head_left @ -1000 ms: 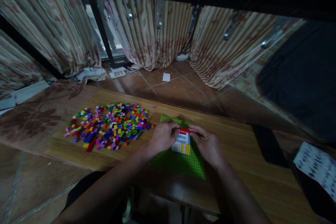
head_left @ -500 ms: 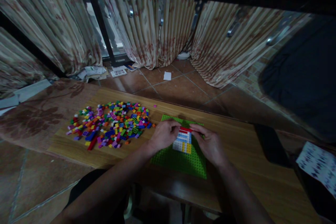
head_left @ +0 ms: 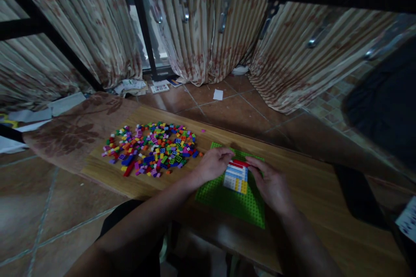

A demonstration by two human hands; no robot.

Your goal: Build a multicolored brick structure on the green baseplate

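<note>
Left hand (head_left: pixel 216 164) and right hand (head_left: pixel 272 181) at 2 ends of red strip (head_left: pixel 240 163), fingers narrow; cannot tell if gripping. Strip at far end of brick patch (head_left: pixel 236 176), on green plate (head_left: pixel 235 207), counter (head_left: pixel 308 199).

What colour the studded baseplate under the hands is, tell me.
The baseplate is green, best seen in the head view.

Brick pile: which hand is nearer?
Left: left hand is right of the pile, over the left edge of the green baseplate; right hand is farther, over its right edge.
</note>
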